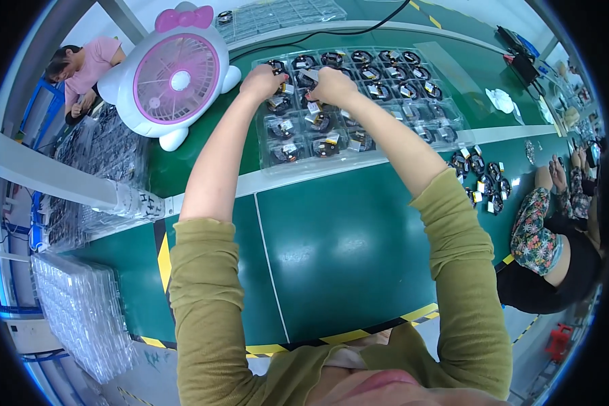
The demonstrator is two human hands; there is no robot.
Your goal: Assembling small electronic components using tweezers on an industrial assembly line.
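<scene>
A clear plastic tray (pixel 298 161) lies across the far side of the green bench, its compartments filled with round black parts (pixel 325 147) bearing white and yellow labels. Over its far left corner is my left hand (pixel 261 84), fingers curled down at a compartment; what they pinch is hidden. My right hand (pixel 334 88) is a little to the right, above the same tray. Its thumb and fingers close about a round black part (pixel 307 78) with a pale tab, partly covered by the hand. Both arms stretch far forward.
A white and pink fan (pixel 179 81) stands left of the tray. Loose black parts (pixel 484 179) lie in a pile at the right. Stacked clear trays (pixel 81 311) stand at lower left. Co-workers sit at far left and right. A black cable (pixel 318 34) runs behind the tray.
</scene>
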